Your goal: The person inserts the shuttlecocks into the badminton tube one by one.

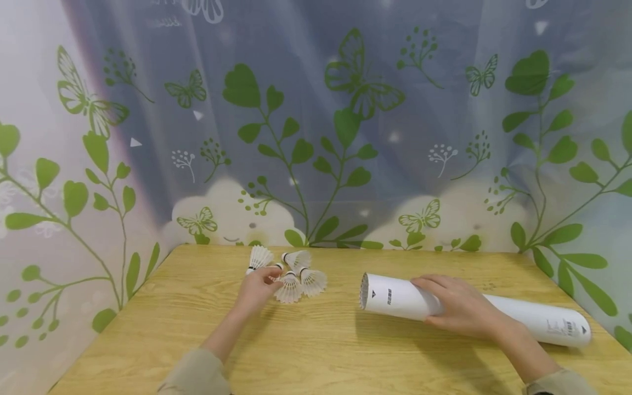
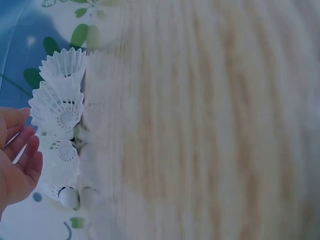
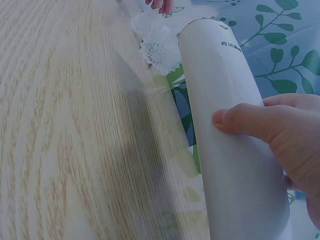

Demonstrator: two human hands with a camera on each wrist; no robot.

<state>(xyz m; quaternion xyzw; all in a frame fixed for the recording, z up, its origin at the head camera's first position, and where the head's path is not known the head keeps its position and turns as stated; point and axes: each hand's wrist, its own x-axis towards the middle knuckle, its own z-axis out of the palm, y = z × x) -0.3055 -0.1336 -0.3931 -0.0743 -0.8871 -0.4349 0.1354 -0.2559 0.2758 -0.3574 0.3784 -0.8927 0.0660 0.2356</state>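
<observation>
A small cluster of several white shuttlecocks [image 1: 313, 282] lies on the wooden table, left of the middle. My left hand [image 1: 258, 287] hovers over its near left side, thumb and fingers apart and loosely bent. In the left wrist view that hand [image 2: 17, 160] is beside the shuttlecocks [image 2: 55, 107] with nothing visible between its fingers. On the right, my right hand [image 1: 459, 307] grips a long white shuttlecock tube [image 1: 395, 297] around its middle. The tube lies at a slant above its shadow, its left end facing the cluster. The right thumb presses along the tube wall [image 3: 220, 165].
The wood-grain table [image 1: 306, 345] runs back to a hanging curtain [image 1: 316, 137] printed with green leaves and butterflies. More of this printed cloth [image 1: 44, 230] hangs along the left side. Bare wood separates the cluster from the tube.
</observation>
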